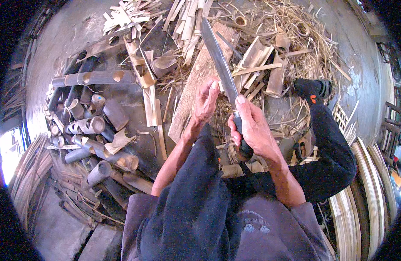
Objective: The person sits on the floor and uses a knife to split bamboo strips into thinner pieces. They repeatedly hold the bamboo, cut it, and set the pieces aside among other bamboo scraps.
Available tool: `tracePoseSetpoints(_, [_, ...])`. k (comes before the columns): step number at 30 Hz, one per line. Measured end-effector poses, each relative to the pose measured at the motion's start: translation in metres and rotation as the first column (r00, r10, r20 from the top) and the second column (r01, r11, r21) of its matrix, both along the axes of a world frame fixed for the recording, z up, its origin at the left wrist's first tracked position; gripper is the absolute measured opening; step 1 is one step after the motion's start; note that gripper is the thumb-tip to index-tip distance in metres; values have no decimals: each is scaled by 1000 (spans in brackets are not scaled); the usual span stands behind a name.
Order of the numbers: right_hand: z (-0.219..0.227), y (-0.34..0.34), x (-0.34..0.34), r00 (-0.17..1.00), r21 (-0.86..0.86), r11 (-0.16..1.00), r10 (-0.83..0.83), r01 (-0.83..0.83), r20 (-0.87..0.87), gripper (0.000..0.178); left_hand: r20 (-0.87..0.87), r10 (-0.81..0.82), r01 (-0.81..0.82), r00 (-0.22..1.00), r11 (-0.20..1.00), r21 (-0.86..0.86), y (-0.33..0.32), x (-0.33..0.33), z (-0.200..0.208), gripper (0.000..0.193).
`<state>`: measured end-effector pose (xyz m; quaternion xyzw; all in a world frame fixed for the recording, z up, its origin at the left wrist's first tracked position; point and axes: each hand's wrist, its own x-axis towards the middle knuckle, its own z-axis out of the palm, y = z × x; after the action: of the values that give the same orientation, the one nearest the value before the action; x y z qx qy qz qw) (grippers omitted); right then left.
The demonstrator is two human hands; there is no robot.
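A long knife [221,63] with a broad steel blade and a dark handle points up and slightly left before me. My right hand [255,129] is wrapped round its handle, the thumb laid along the base of the blade. Just left of the blade, my left hand [205,101] is raised with curled fingers and the thumb pressed against them. Whether it touches the blade or pinches something small, I cannot tell. Under the knife and left hand lies a long rough wooden block [183,114]. Split bamboo pieces [251,61] lie to the right of the blade.
Several cut bamboo tubes [92,125] are heaped on the left. Pale bamboo strips [187,24] and shavings [311,37] cover the far floor. My bent leg with a dark shoe [312,88] is on the right, near long bamboo slats [369,182].
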<state>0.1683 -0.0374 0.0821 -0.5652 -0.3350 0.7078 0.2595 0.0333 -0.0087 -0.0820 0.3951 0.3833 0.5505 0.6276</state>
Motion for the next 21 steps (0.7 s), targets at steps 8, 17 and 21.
tracePoseSetpoints(8, [4, -2, -2, 1000, 76, 997, 9, -12, 29, 47, -68, 31, -31, 997, 1000, -1, 2, 2, 48, 24])
tracePoseSetpoints(17, [-3, 0, -3, 984, 207, 976, 31, -67, 174, 43, -211, 92, -58, 973, 985, 160, 14, 1, 44, 26])
tracePoseSetpoints(21, [-2, -2, -10, 983, 237, 969, 29, -72, 180, 42, -185, 111, -76, 976, 980, 185, 13, -1, 54, 26])
